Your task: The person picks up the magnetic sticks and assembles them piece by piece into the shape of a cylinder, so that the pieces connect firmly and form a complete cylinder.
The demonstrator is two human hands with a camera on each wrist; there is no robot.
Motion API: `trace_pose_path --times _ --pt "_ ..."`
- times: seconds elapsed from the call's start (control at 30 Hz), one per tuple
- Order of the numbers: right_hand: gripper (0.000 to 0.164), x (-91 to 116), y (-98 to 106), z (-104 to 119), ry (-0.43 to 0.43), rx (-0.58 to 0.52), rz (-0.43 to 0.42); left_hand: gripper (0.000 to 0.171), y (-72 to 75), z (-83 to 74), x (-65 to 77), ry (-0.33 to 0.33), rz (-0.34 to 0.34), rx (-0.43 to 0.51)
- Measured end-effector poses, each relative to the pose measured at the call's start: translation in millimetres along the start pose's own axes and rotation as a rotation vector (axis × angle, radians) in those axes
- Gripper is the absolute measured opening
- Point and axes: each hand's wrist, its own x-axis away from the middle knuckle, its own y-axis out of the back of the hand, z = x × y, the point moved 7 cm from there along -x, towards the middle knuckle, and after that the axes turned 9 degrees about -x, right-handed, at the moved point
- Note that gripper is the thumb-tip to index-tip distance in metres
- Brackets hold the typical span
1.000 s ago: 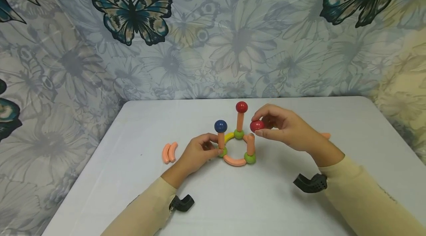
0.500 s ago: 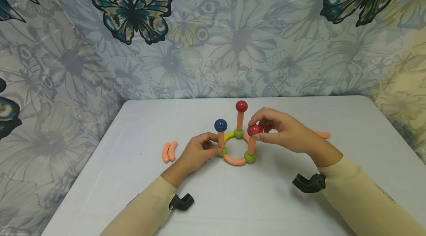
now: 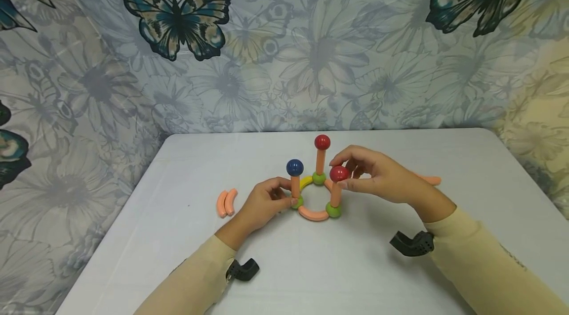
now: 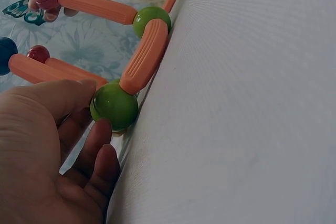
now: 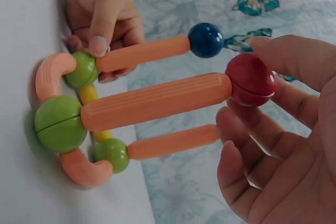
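A ring of green balls (image 5: 60, 124), curved orange rods (image 3: 313, 215) and a curved yellow rod (image 3: 305, 182) lies on the white table. Three straight orange rods (image 5: 157, 100) stand up from its green balls. A blue ball (image 3: 295, 167) tops the left rod and a red ball (image 3: 322, 141) the back one. My right hand (image 3: 378, 174) pinches another red ball (image 5: 251, 78), which sits on the end of the front right rod. With thumb and fingers, my left hand (image 3: 266, 202) holds the left green ball (image 4: 114, 106) at the foot of the blue-topped rod.
Two curved orange rods (image 3: 226, 203) lie together on the table (image 3: 284, 275) to the left of my left hand. Behind my right wrist, another orange rod (image 3: 431, 179) shows in part. A butterfly-patterned cloth (image 3: 320, 58) hangs behind the table.
My right hand has moved slightly left and down, bringing the red ball from beside the front right rod onto its top. My left hand keeps its hold on the green ball.
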Motion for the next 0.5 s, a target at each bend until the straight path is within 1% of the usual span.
trace_pose_path --times 0.13,0.23,0.37,0.5 --pt "0.036 2.7 0.3 -2.9 -0.028 0.002 -0.008 0.025 0.2 -1.0 0.3 -0.003 -0.001 0.002" --pt "0.041 5.9 -0.2 -8.4 -0.051 0.007 -0.023 0.025 0.3 -1.9 0.6 -0.006 -0.001 0.001" --pt "0.046 11.4 -4.5 -23.7 -0.122 0.015 -0.039 0.027 0.5 -3.0 1.1 -0.009 -0.001 0.018" --pt "0.046 19.7 -13.2 -42.1 -0.196 0.006 -0.041 0.028 0.0 -3.4 1.4 -0.006 0.004 0.039"
